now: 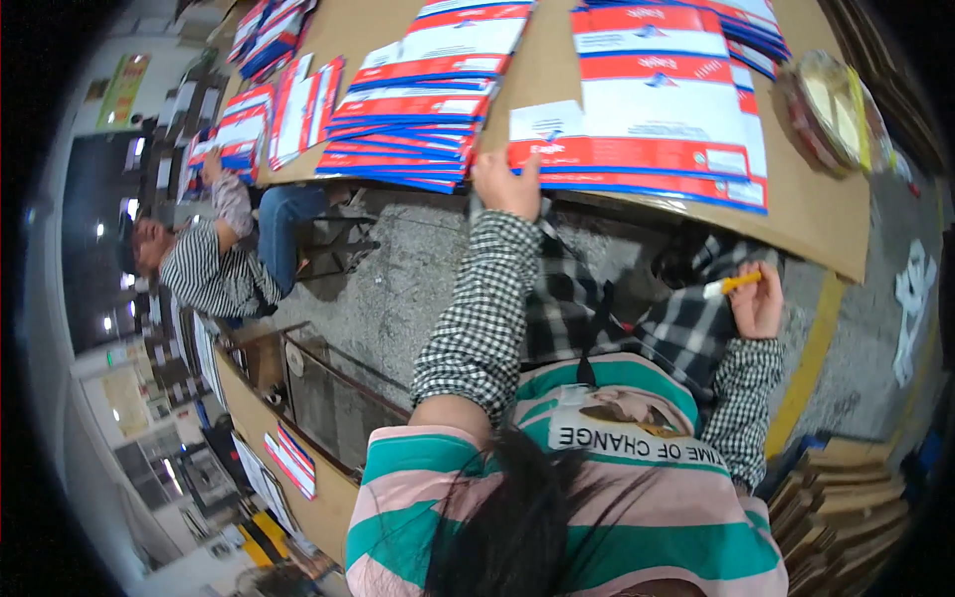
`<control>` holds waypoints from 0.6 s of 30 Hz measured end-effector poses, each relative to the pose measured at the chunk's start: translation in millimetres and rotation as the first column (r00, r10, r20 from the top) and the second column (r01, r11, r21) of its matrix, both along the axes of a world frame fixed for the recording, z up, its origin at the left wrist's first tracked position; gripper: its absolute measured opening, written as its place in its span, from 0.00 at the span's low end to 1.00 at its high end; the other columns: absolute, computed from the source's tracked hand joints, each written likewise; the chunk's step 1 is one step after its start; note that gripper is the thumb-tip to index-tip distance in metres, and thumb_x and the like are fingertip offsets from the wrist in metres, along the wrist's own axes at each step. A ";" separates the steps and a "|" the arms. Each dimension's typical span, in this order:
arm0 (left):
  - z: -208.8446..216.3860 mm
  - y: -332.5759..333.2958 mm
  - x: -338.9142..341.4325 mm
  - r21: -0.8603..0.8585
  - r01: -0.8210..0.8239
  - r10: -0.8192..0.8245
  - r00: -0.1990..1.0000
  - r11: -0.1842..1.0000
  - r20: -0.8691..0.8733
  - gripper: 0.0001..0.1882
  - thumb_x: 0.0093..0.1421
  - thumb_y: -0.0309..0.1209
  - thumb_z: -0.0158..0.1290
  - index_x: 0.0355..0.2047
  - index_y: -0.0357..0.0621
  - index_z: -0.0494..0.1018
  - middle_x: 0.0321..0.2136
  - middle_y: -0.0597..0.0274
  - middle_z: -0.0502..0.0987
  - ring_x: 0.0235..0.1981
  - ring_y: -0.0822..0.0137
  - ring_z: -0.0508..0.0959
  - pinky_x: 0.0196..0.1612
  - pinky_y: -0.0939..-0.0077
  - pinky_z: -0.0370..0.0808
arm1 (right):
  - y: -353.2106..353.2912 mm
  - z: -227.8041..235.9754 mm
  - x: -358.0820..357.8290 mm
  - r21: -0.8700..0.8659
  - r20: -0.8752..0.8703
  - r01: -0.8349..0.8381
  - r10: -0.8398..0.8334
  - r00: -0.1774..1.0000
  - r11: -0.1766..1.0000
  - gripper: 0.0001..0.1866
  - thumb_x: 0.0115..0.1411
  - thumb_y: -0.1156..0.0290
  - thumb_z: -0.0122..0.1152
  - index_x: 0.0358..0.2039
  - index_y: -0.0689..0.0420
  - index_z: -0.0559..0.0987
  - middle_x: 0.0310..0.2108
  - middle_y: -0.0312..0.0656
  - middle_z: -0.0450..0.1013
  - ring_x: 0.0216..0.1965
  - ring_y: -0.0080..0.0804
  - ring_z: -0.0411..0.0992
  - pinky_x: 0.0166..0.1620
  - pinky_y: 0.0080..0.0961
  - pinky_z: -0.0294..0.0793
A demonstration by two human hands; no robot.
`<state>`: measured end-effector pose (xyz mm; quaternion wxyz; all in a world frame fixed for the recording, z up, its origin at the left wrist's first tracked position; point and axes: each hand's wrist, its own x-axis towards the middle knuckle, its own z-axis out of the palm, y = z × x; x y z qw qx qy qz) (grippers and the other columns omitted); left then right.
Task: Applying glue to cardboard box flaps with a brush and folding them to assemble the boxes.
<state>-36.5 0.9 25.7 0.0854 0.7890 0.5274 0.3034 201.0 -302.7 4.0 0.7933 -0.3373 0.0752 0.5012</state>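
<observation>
Head view: the left hand [505,186] was found at the near edge of the table [831,224], its fingers bent against the left corner of the nearest stack of red, white and blue printed cardboard flats [657,129]. Whether those fingers were pinched on a sheet could not be told. The stack lay along the near edge, toward the near right corner, with one flat jutting out at its left side.

The right hand [760,306] was closed on a slim yellow-and-white tool [738,283] (brush or pen, too small to determine), its white end pointing left. This hand was off the table, just short of the near edge.

A fanned stack of like flats [418,99] lay left of the left hand, reaching the near edge. A round tub [826,109] with pale contents stood at the right edge. Past the table's left end sat a co-worker [214,264] in a striped top, one hand touching further flats [231,134]. Stacked brown cardboard [846,507] was noted behind, to the right.
</observation>
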 end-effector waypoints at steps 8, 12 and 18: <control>5.4 23.1 0.8 -0.423 -0.004 0.108 0.969 0.906 0.222 0.26 0.38 0.35 0.64 0.34 0.28 0.71 0.27 0.55 0.71 0.27 0.65 0.71 0.32 0.72 0.71 | -1.2 -2.8 0.8 0.136 0.013 -0.065 0.064 0.998 0.989 0.12 0.60 0.64 0.43 0.27 0.59 0.69 0.26 0.41 0.66 0.24 0.27 0.65 0.32 0.25 0.65; 14.9 16.1 6.0 -0.431 0.126 0.091 0.889 0.893 0.448 0.21 0.44 0.26 0.62 0.36 0.32 0.65 0.32 0.54 0.72 0.31 0.69 0.74 0.32 0.78 0.72 | -3.8 -4.1 1.2 0.096 -0.001 -0.016 0.017 1.000 0.995 0.13 0.60 0.64 0.43 0.27 0.59 0.68 0.26 0.41 0.67 0.24 0.27 0.66 0.31 0.23 0.67; 42.4 5.7 9.9 -0.586 0.355 0.331 0.566 0.728 0.755 0.15 0.51 0.22 0.54 0.38 0.37 0.62 0.28 0.54 0.73 0.21 0.70 0.72 0.19 0.80 0.68 | -4.7 -2.9 1.1 0.132 0.008 -0.043 0.042 0.999 0.990 0.13 0.60 0.63 0.42 0.26 0.59 0.68 0.25 0.42 0.67 0.23 0.28 0.66 0.30 0.23 0.67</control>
